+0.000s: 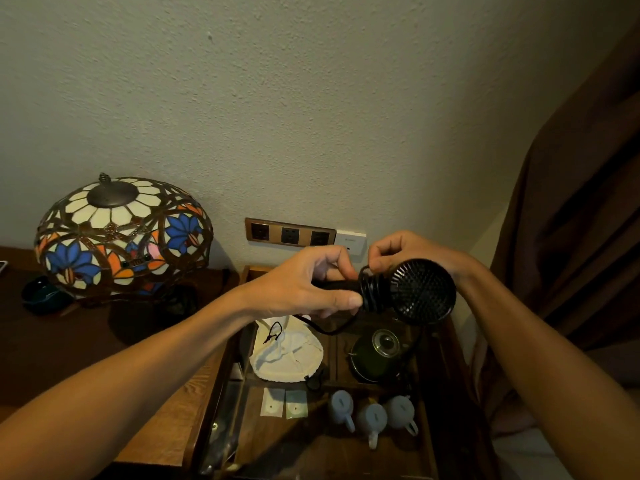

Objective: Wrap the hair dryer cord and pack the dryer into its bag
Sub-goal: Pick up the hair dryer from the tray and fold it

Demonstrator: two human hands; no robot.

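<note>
A black hair dryer point(420, 292) is held in the air above a wooden tray, its round grille facing me. My left hand point(311, 287) grips its handle. Several loops of black cord point(372, 289) are wound around the dryer's neck. My right hand point(398, 252) pinches the cord just above those loops. A loose length of cord point(329, 330) hangs down below the handle toward the tray. The white drawstring bag point(287, 355) lies crumpled in the tray, below my left hand.
The wooden tray point(446, 393) also holds a dark green kettle point(375, 355), three upturned pale cups point(372, 415) and two sachets point(284, 403). A stained-glass lamp point(121, 237) stands on the desk at left. Wall sockets point(291, 235) sit behind, a brown curtain point(581, 202) hangs at right.
</note>
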